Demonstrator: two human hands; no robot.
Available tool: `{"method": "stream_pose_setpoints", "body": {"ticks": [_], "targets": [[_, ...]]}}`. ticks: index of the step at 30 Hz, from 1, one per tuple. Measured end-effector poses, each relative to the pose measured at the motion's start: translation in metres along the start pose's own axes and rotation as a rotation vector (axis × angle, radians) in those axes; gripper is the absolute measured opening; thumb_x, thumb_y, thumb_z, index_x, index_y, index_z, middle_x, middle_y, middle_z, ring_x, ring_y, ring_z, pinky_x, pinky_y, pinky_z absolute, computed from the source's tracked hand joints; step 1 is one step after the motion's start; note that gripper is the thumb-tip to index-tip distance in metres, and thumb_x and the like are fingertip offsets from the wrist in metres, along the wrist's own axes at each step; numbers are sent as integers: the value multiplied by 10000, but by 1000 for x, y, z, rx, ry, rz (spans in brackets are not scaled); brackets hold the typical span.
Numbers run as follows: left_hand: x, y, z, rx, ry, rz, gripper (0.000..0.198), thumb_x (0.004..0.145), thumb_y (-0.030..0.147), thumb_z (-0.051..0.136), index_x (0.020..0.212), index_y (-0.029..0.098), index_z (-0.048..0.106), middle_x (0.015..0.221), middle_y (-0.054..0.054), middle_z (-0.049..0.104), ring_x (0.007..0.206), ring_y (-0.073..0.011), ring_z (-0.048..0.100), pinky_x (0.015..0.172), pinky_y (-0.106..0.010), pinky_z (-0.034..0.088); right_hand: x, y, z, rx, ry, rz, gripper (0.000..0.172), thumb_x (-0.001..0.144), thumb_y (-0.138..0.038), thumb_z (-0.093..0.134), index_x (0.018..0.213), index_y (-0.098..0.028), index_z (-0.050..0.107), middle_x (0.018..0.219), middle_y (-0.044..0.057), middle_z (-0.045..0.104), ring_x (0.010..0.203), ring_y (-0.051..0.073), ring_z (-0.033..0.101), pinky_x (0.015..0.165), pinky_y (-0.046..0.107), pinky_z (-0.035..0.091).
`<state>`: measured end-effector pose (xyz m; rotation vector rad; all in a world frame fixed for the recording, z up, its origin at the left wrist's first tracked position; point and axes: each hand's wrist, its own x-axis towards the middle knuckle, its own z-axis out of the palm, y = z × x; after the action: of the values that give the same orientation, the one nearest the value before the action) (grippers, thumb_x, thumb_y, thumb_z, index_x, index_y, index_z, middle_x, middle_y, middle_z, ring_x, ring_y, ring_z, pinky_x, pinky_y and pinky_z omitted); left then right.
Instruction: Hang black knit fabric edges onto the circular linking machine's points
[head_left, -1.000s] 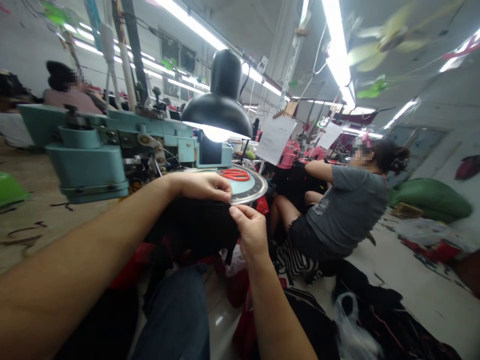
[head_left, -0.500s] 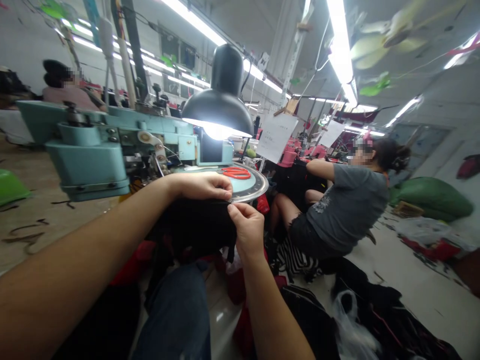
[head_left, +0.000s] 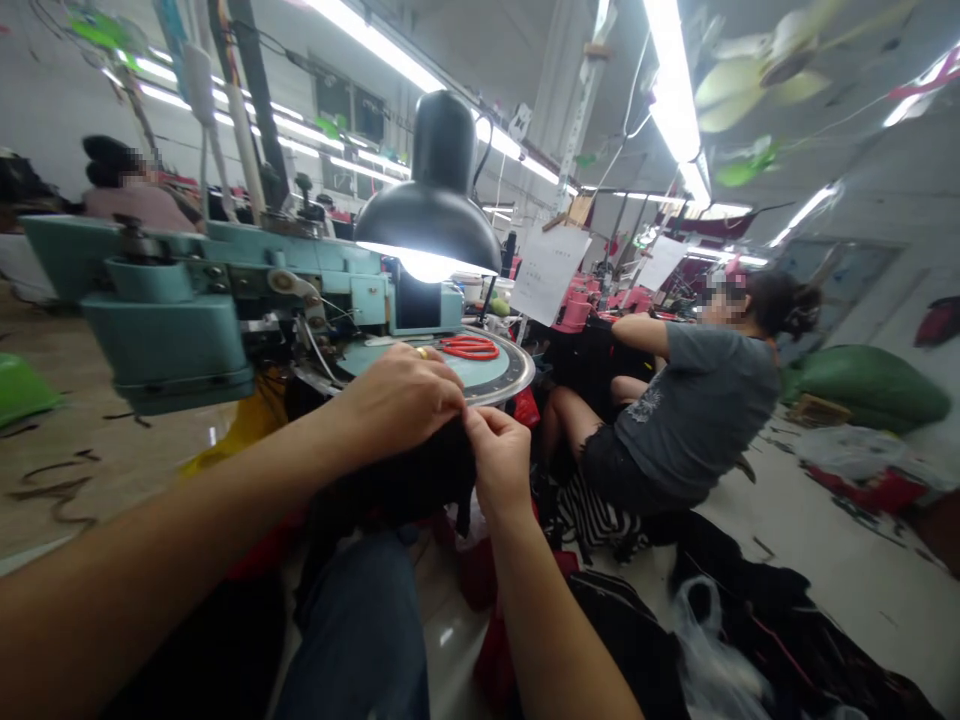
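Black fabric point(head_left: 405, 465) hangs beneath my hands, over my lap and in front of the round machine plate point(head_left: 517, 375). My left hand point(head_left: 409, 395), with a ring on one finger, is closed in a pinch at the fabric's upper edge. Its fingertips meet those of my right hand point(head_left: 499, 450), which pinches the same edge with thumb and forefinger. The exact bit of cloth between the fingertips is hidden. Red-handled scissors point(head_left: 471, 347) lie on the plate just beyond my hands.
A teal sewing machine point(head_left: 169, 335) stands at left, with a black lamp point(head_left: 431, 215) lit above the plate. To the right sits a co-worker in a grey shirt point(head_left: 697, 410). Black garments point(head_left: 750, 590) and a plastic bag point(head_left: 712, 640) lie on the floor.
My left hand has turned over and lowered slightly, its back now facing up and its fingertips closer to the right hand's. The right hand keeps its pinch, almost unmoved.
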<state>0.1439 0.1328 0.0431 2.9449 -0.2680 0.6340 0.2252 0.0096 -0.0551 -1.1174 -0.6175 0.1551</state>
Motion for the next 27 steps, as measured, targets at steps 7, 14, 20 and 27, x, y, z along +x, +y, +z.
{"method": "stream_pose_setpoints", "body": {"ticks": [7,14,20,27], "targets": [[30,-39,-10,-319,-408,-75,342,821,504,622,850,170,693,820,-24,671,790,-181,584,688,-232,429,-3,-2,-3,95,-22,99,207,699,-347,777,811,-173,794,693,-2,711,652,154,604,669,290,511],[27,-50,-2,-497,-398,-23,388,864,535,547,861,157,633,857,-20,620,833,-162,556,754,-204,439,-5,7,10,267,2,153,212,640,-318,845,778,-166,789,713,15,747,640,160,636,709,328,545],[27,-48,-1,-430,-381,-68,380,853,528,540,855,158,627,829,-17,600,795,-163,544,711,-214,428,-6,11,8,123,30,50,163,708,-309,784,779,-163,771,691,2,709,623,143,583,669,299,498],[26,-47,0,-405,-371,-68,375,845,531,536,855,166,620,827,-17,603,798,-170,544,708,-225,422,-4,5,12,117,46,51,226,725,-366,785,702,-147,737,610,-22,629,592,115,507,607,262,449]]}}
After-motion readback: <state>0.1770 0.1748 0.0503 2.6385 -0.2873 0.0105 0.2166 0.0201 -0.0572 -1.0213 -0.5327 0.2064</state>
